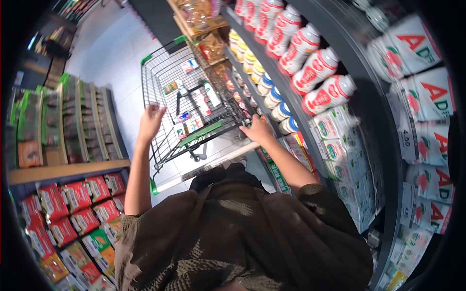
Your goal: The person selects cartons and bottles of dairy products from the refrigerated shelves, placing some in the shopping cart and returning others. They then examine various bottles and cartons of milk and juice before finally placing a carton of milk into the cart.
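Note:
A wire shopping cart (167,72) with green corner pieces stands in front of me, several small packages lying in it. Among them are a white-and-red carton (203,104) and a blue packet (184,116). My left hand (152,121) is raised over the cart's left side, fingers loosely bent and nothing visible in them. Over the cart's right rear corner, beside the shelf, is my right hand (259,130), its thumb spread away from the fingers. Nearer to my body than both hands runs the cart's pale handle bar (213,162).
Close on the right, a shelf holds red-and-white bottles (318,70), small capped jars (273,103) and white multipacks (335,145). White pouches (427,97) hang further right. Red packets (77,194) fill the left rack. A tiled aisle (104,53) stretches ahead.

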Motion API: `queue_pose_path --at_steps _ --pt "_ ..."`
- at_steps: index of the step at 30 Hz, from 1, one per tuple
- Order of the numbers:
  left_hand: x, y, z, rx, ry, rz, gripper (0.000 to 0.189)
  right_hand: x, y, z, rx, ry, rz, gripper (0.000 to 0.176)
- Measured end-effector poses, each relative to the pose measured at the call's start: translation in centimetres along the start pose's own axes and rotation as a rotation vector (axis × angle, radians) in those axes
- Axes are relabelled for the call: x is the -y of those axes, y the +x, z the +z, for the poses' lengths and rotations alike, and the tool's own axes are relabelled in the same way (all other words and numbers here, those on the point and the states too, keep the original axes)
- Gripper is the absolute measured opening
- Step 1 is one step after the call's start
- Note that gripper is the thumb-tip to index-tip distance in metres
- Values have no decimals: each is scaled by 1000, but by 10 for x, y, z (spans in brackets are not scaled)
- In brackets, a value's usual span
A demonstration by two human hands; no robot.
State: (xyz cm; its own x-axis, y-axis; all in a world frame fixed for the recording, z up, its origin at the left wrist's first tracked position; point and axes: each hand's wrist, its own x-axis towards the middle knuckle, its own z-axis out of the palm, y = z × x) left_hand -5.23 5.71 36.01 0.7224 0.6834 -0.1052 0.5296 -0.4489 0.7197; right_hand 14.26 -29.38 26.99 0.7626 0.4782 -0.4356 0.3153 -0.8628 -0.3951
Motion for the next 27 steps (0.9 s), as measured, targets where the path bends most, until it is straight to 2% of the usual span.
queue_pose_path --at_steps 1,2,4,5,6,7,11,12,16,27 --pt "54 -27 1 -28 171 -91 55 0 1 -1 24 15 -5 80" --pt "126 -53 10 -70 315 -37 55 2 0 -2 16 -31 -28 80" --pt "153 -126 13 -106 654 -166 73 4 0 -6 50 -51 -30 79" --pt "161 -156 21 -157 744 -203 75 3 1 -6 66 -51 -23 79" --pt "152 -167 22 -119 689 -299 73 -3 5 3 8 -67 -80 77" --pt "141 -177 20 -80 630 -392 71 -6 9 6 36 -98 -83 77" --pt "127 -173 16 -33 589 -511 66 -6 7 2 60 -146 -108 73" --pt "125 -176 16 -64 584 -492 59 -7 3 3 38 -118 -132 72" --pt "132 -189 14 -28 600 -460 52 -14 -6 15 -46 -96 -132 68" --pt "126 -227 19 -45 588 -441 51 -21 -42 24 -65 -164 -36 66"
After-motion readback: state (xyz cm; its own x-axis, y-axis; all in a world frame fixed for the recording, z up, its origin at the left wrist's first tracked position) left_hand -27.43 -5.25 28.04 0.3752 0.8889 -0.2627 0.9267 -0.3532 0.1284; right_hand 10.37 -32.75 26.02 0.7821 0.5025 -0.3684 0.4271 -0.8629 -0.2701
